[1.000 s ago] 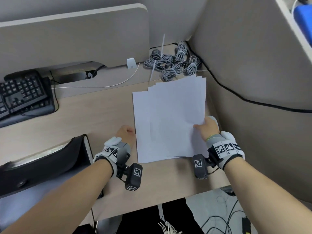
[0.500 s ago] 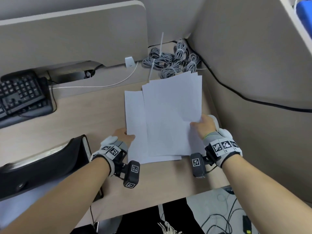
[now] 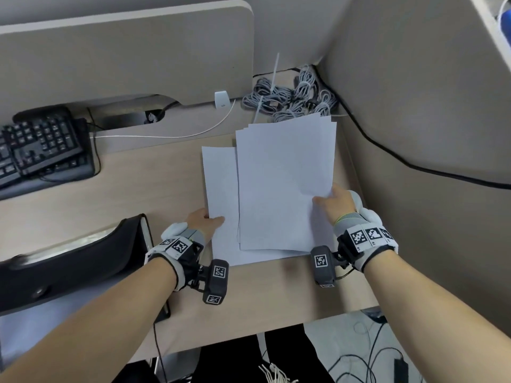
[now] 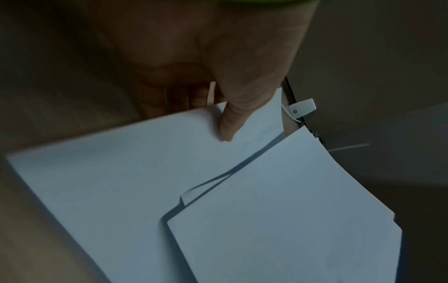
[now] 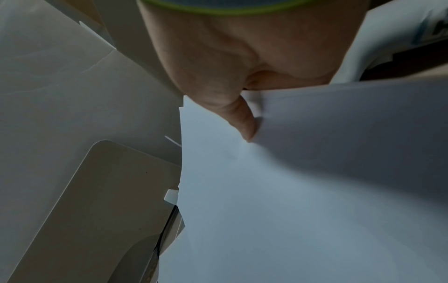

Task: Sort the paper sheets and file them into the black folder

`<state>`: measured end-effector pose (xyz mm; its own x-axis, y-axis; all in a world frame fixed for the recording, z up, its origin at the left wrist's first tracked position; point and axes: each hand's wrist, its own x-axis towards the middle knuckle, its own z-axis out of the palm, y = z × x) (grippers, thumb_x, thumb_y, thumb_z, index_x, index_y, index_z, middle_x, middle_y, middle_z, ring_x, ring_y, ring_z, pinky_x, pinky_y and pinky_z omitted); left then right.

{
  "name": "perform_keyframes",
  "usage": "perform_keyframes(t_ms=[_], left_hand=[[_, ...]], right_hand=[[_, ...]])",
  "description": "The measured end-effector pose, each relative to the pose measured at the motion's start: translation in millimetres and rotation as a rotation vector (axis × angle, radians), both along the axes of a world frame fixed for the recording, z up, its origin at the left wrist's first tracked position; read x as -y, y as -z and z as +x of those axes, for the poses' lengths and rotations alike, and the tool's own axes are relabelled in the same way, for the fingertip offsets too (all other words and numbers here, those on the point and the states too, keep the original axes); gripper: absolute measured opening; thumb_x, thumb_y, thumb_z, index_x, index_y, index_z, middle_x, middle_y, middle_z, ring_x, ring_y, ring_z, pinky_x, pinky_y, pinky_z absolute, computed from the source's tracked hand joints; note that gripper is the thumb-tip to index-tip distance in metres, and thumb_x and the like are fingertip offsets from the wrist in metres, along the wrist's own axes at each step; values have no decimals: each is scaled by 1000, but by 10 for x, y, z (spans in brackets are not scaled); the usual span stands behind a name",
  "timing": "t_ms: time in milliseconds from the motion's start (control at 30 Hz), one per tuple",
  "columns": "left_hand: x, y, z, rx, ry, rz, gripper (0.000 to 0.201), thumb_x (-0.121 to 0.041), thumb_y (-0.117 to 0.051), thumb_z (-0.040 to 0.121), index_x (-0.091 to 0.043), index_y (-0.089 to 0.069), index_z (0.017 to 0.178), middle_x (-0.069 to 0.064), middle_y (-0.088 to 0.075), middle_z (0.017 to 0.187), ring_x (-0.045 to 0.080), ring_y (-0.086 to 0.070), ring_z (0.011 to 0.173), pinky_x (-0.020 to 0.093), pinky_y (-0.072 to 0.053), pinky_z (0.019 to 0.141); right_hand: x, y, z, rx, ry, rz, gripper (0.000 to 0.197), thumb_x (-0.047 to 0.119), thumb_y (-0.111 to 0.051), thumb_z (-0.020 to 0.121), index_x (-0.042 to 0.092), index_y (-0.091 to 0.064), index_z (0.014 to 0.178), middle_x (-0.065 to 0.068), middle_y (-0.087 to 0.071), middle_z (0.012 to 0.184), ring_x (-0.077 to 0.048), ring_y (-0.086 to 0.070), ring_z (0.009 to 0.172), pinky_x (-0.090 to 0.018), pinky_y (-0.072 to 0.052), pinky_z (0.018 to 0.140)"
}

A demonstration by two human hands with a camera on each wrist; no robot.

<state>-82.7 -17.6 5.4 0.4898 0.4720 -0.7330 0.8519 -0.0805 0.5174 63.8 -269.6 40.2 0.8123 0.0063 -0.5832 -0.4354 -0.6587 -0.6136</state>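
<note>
Paper sheets (image 3: pixel 284 186) lie fanned on the desk (image 3: pixel 138 189), just right of the black folder (image 3: pixel 72 261), in two uneven groups: a bigger stack on top, one sheet poking out toward the folder side. Right hand (image 3: pixel 336 204) pinches the top stack's far edge, thumb on top, other fingers hidden under the paper. Left hand (image 3: pixel 203 222) pinches the lower sheet's folder-side edge, thumb pressed down on it. Judgement: still squaring up, nothing filed yet. To do it well: keep both pinches light, slide the low sheet under w/o creasing, then tap edges on the desk to align before moving toward the folder. Cable bundle (image 3: pixel 290 98) sits beyond the sheets, away from the folder.
</note>
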Motion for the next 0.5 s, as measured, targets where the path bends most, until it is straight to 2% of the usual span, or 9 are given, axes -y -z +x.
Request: perform_keyframes(t_ms=[100,167,233,267,333,367,433,500], left_hand=[[77,31,-2,41,11,-30,19,-16,-66,86,-3,-67,101,12,-69,95,25,-62,80,31,-50,71],[88,46,6,41,49,-20,8,-18,-68,83,-10,-66,82,9,-67,82,24,-59,71,35,-49,68],[104,36,18,54,62,32,23,-21,-68,82,-17,-54,64,4,-58,66,21,-51,61,30,-42,61],[116,16,26,77,39,47,28,-22,-67,84,-17,-50,61,2,-52,61,20,-46,57,27,-38,59],[138,-65,72,106,-2,35,34,-27,-65,88,-14,-46,63,2,-47,61,17,-42,55,25,-33,54],[149,-93,90,102,-1,13,33,-32,-64,89,-12,-47,69,4,-49,66,18,-45,58,26,-35,54],[163,-134,126,55,41,-24,35,-42,-64,88,-9,-55,87,4,-59,82,21,-57,73,29,-42,63],[188,-143,161,58,25,-105,28,-33,-66,88,-10,-59,103,4,-65,95,23,-63,85,33,-51,70]], right_hand=[[18,25,-23,-6,-2,-1,24,6,-56,82,9,-61,105,-6,-61,88,-25,-56,79,-27,-42,65],[22,46,-43,-11,-15,-19,23,6,-56,82,9,-61,104,-6,-61,89,-26,-56,79,-28,-42,65],[18,64,-60,-16,-20,-32,23,7,-57,81,9,-61,104,-7,-62,91,-26,-57,79,-28,-42,65],[20,72,-69,-17,-26,-31,24,7,-58,81,8,-61,105,-8,-63,92,-27,-58,81,-28,-44,67],[23,81,-79,-29,-42,-10,26,8,-58,81,7,-61,107,-9,-65,95,-28,-60,84,-30,-46,71],[18,84,-92,-40,-58,-4,25,8,-57,82,7,-60,107,-9,-64,95,-27,-60,84,-30,-46,72],[-2,84,-129,-69,-121,-19,23,10,-57,83,7,-59,106,-8,-64,95,-26,-60,85,-30,-47,73],[-30,108,-171,-98,-181,-25,23,12,-57,82,7,-59,105,-9,-66,99,-28,-62,89,-36,-51,78]])
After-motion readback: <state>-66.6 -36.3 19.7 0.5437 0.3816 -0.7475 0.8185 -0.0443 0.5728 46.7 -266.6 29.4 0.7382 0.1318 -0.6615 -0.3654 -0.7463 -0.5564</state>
